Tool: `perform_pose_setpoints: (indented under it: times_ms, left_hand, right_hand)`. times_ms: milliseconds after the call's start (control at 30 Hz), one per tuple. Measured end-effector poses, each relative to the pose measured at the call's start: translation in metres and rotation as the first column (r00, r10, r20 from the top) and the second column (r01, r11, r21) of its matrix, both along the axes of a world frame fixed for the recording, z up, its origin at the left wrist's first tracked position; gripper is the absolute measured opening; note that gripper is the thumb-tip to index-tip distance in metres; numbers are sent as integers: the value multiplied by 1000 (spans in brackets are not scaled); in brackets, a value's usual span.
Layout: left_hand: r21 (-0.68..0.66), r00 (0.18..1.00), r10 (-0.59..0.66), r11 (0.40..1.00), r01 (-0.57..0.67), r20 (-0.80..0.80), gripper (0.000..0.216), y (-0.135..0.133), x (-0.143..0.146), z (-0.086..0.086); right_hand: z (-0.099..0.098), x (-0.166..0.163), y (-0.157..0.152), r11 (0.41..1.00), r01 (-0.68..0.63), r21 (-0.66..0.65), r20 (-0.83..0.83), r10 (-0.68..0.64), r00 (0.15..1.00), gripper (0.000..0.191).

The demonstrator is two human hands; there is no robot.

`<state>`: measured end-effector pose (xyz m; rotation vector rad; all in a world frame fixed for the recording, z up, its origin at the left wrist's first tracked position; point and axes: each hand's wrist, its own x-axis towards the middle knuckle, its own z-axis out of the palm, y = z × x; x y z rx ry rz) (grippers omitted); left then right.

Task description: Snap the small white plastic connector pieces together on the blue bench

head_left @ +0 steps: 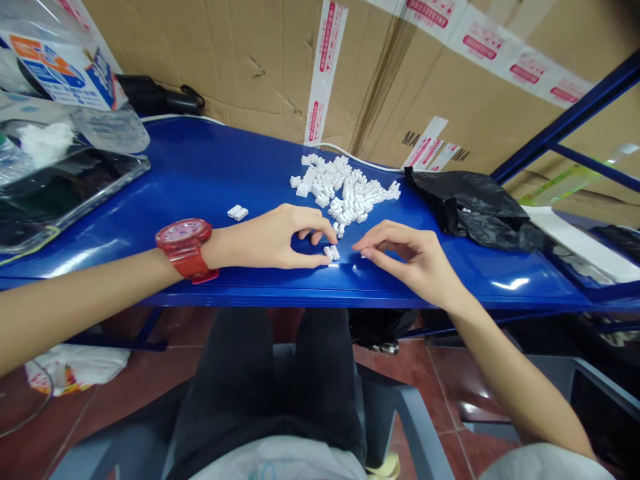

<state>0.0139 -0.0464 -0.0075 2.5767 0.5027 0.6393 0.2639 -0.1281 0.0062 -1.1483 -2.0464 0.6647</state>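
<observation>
My left hand (274, 237), with a red watch (186, 248) on its wrist, rests on the blue table (200, 180) and pinches a small white plastic piece (331, 253) between thumb and forefinger. Just to the right of it, my right hand (407, 257) has its fingers curled and its fingertips pressed together; what it holds, if anything, is too small to make out. A heap of several small white plastic pieces (343, 189) lies just beyond both hands. A joined pair of white pieces (237, 213) lies apart on the left.
A black plastic bag (470, 207) lies to the right of the heap. Clear plastic bags and a clear tray (55, 193) occupy the left end. Taped cardboard boxes (280, 60) stand behind the table. A blue metal frame (575, 113) rises at the right.
</observation>
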Motion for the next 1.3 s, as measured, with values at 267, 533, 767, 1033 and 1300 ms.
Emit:
perform_pose_setpoints:
  times_ms: [267,533,767,1033,1300]
  left_hand:
    - [-64,999,30,998,-28,27,21,-7,6,4]
    - [-105,999,12,994,-7,52,21,-3,5,0]
    - [-120,999,39,992,-35,28,26,-4,5,2]
    - [-80,998,-19,997,24,55,27,-9,4,3]
    - [-84,998,-24,996,29,63,14,-7,4,2]
  right_hand:
    - [-18,-29,7,995,86,50,-137,-78,987,13]
    - [-18,-28,7,991,52,119,-26,-49,998,10]
    - [-7,-18,3,985,-64,160,212,29,977,20]
    - [15,52,-4,962,133,236,441,-229,868,23]
    - [0,34,-3,973,159,164,344,-208,916,13]
